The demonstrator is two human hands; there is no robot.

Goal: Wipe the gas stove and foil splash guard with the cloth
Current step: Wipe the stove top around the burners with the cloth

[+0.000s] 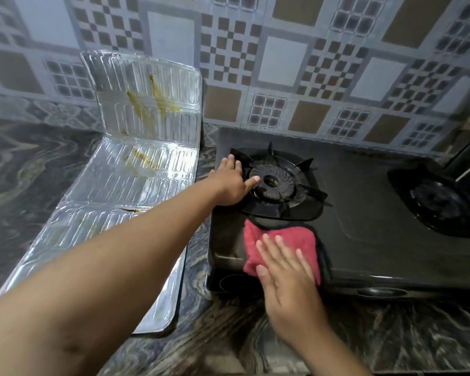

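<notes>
A: Cloth?
B: Red fluffy cloth is pressed flat under the splayed right hand, lower centre, on the glossy black stove.
A: Left?
B: Left hand is spread open on the spiked pan support, gripping nothing. Ribbed foil guard, yellow-stained, is seen at left.

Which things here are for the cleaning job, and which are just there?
For the job:
red cloth under the right hand
gas stove, left hand on its burner
stained foil splash guard

Just there:
marble counter
tiled wall
</notes>
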